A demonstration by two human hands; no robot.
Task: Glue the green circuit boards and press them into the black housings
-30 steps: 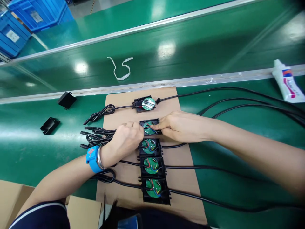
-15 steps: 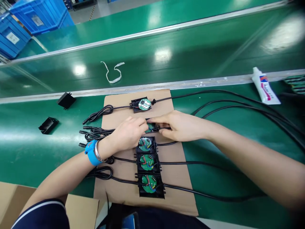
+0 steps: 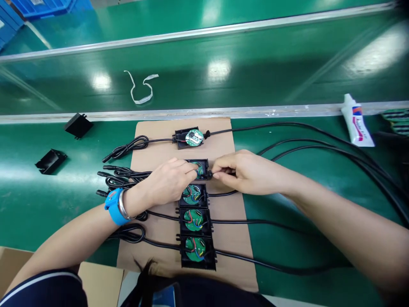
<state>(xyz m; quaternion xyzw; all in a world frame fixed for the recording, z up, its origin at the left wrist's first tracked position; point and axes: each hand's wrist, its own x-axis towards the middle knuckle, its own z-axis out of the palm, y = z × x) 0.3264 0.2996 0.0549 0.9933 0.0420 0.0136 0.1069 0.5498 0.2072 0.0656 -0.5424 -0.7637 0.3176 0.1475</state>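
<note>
My right hand pinches a black cable where it meets the right end of an open black plastic case. Curled over that case's left side is my left hand, its fingertips down at the round green circuit board inside. The left fingers hide part of the board and the cable entry there. Nearer to me, three more cases with boards and coloured wires form a column, the closest being a black case. Beyond my hands lies another case, its board resting tilted at the rim.
Everything stands on a cardboard sheet on the green bench. Coiled cables lie to the left, with two loose black boxes farther left. A white tube lies at right; a white strip lies beyond the rail.
My right hand has drawn back slightly from over the case to its cable end, uncovering more of the case and board. My left hand stays at the case. The view has shifted slightly.
</note>
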